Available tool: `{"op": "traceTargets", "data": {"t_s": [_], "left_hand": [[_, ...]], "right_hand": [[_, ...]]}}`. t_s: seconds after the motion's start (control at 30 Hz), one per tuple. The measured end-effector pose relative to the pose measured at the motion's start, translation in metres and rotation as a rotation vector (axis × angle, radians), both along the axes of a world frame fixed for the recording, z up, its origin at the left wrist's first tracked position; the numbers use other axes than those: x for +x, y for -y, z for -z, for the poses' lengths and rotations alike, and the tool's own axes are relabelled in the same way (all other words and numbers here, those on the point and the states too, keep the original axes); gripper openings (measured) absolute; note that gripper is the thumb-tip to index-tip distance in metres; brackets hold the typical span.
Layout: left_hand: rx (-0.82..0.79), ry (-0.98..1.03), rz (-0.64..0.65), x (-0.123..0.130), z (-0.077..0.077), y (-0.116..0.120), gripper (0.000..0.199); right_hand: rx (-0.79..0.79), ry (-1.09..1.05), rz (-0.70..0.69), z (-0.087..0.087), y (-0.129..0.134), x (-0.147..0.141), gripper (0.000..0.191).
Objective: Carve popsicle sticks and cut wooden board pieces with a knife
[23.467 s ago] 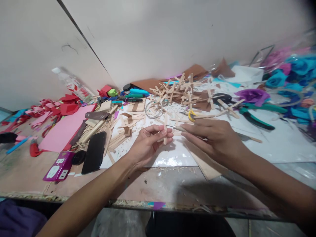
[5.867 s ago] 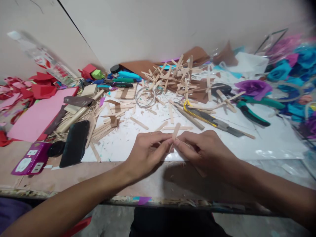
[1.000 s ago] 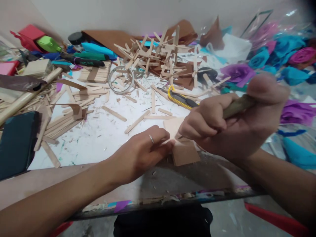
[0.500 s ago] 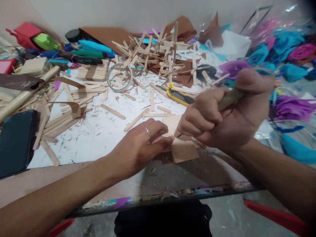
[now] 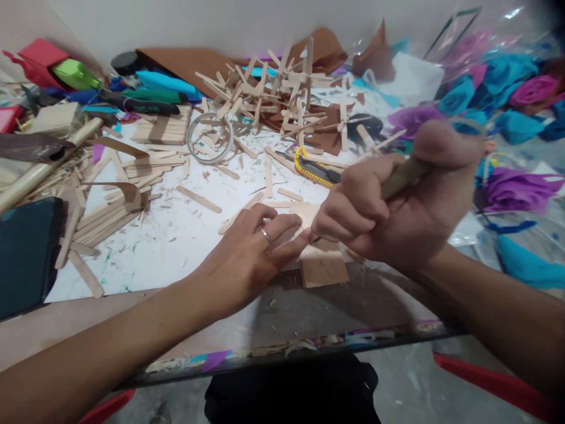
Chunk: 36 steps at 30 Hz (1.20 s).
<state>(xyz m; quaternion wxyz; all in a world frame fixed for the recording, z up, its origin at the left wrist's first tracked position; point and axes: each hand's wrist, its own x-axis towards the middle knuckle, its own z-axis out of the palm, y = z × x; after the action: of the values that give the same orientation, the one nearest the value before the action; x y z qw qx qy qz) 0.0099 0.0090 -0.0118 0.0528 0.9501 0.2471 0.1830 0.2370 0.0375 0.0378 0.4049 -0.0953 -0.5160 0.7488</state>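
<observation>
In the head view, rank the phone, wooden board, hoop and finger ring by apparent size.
Phone, cut off by the frame
Wooden board and hoop: too alike to rank, board partly covered
Finger ring

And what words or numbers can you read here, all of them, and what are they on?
"PIN", probably: on the black tool handle; the letters before it are too blurred to read.
No writing can be made out on the tool in the right hand, or elsewhere.

Left hand [image 5: 249, 256] palm down, fingers [image 5: 285, 222] loosely bent, right hand [image 5: 388, 203] curled tight, thumb [image 5: 439, 141] uppermost, forearms [image 5: 119, 341] angled inward
</observation>
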Motion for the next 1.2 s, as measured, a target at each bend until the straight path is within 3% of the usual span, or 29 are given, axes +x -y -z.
{"op": "traceTargets", "data": {"t_s": [0.13,0.47,0.7,1.0,1.2], "left_hand": [[-0.019,0.03,0.029,-0.002,0.001,-0.002,0.049],[-0.091,0.058,0.056,-0.004,-0.002,-0.005,0.047],[-0.174,0.012,0.057,-0.004,-0.004,-0.006,0.054],[-0.1,0.092,0.075,-0.005,0.001,-0.005,0.052],[-0.078,0.09,0.067,-0.005,0.002,-0.005,0.045]], "right_hand": [[-0.056,-0.036,0.057,0.001,0.003,-0.001,0.065],[0.04,0.037,-0.044,-0.002,-0.005,0.003,0.072],[-0.094,0.075,0.06,-0.009,0.007,0.001,0.065],[0.066,-0.074,-0.07,0.007,-0.012,0.002,0.066],[-0.023,-0.074,-0.028,0.004,-0.006,0.003,0.065]]}}
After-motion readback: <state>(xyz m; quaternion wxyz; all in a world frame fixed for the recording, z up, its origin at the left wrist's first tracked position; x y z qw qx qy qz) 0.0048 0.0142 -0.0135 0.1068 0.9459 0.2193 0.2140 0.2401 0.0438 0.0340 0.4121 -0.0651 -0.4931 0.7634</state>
